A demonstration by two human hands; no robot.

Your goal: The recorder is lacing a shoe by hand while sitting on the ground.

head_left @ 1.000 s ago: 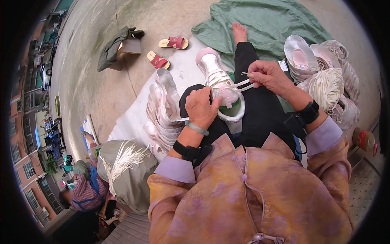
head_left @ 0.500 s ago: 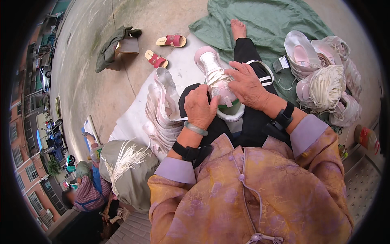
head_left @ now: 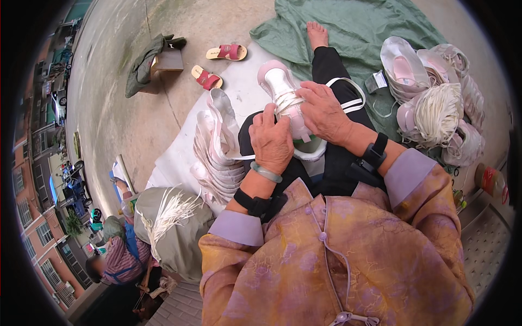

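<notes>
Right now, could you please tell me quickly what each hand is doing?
Left hand: closed on the near side of the pink and white shoe on the lap.
Right hand: resting over the shoe's laces, fingers curled on them.

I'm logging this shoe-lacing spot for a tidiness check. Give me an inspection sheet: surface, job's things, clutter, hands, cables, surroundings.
Surface: concrete ground, with a white sheet and a green cloth spread on it.
Job's things: pink-and-white shoe on the lap, white lace across it.
Clutter: stack of shoe uppers; pile of shoes with a lace bundle; a second lace bundle on a grey bag; two sandals.
Hands: left hand and right hand both on the shoe.
Cables: nothing seen.
Surroundings: another person sits lower left; buildings at the left edge.
</notes>
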